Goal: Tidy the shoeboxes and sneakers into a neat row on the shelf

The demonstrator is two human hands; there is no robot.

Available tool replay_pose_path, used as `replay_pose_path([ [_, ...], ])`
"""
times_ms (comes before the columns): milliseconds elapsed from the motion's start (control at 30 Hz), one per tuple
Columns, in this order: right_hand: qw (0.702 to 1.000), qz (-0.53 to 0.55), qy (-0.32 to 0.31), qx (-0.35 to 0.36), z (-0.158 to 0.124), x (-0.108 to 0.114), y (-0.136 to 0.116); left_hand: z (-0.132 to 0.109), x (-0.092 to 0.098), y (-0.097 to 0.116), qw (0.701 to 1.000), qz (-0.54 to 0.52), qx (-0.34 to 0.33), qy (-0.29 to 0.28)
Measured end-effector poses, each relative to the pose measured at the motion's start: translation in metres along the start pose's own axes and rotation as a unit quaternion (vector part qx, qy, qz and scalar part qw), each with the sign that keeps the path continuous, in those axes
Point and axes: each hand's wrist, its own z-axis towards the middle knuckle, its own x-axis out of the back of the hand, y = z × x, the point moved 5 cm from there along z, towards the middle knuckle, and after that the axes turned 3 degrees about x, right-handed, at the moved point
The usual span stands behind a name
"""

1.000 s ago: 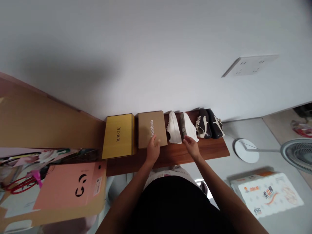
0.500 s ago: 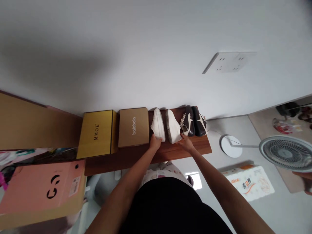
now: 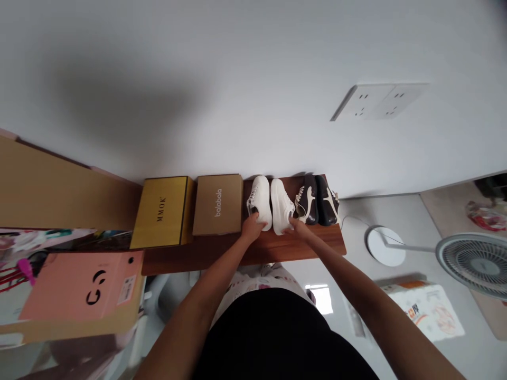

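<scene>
Two white sneakers stand side by side on a narrow brown wooden shelf (image 3: 277, 253), toes toward the wall. My left hand (image 3: 252, 228) grips the heel of the left white sneaker (image 3: 260, 192), fingers at its opening. On the right white sneaker (image 3: 280, 203), my right hand (image 3: 297, 228) holds the heel end. Just right of that hand sits a pair of dark brown shoes with cream trim, the nearer brown shoe (image 3: 309, 198) beside the other brown shoe (image 3: 325, 200). A brown balabala box (image 3: 217, 206) lies left of the white pair.
A yellow MMOK box (image 3: 160, 211) and a pink box (image 3: 79, 285) are at the left. The wall has a socket plate (image 3: 380, 101). On the floor at the right stand a fan (image 3: 477, 264) with a round white base (image 3: 386, 246) and a white printed package (image 3: 431, 311).
Both white sneakers have turned from tilted on their sides to sole-down, and they stand closer together. My hands moved with them; the view shifted slightly.
</scene>
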Motion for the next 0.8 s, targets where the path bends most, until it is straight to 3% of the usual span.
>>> replay_pose_path([
  [200,0.988,-0.140,-0.046,0.036,0.005,0.006,-0.030,-0.016,-0.004,0.020,0.991,0.113,-0.068,-0.023],
  [367,0.935,-0.335,-0.118,0.011,0.008,0.004,-0.046,-0.021,-0.010,0.029,0.992,0.089,-0.090,-0.011],
  [433,0.912,-0.381,-0.149,0.001,0.010,0.000,-0.050,-0.021,-0.015,0.031,0.988,0.135,-0.075,-0.012],
  [500,0.893,-0.415,-0.175,-0.007,0.014,-0.005,-0.054,-0.021,-0.021,0.034,0.965,0.253,-0.071,-0.027],
  [600,0.871,-0.447,-0.203,-0.016,0.019,-0.013,-0.057,-0.022,-0.028,0.039,0.907,0.410,-0.092,-0.039],
  [700,0.861,-0.459,-0.217,-0.024,0.024,-0.017,-0.058,-0.022,-0.029,0.040,0.881,0.461,-0.101,-0.033],
  [800,0.859,-0.461,-0.221,-0.029,0.028,-0.020,-0.057,-0.021,-0.030,0.038,0.879,0.465,-0.102,-0.031],
])
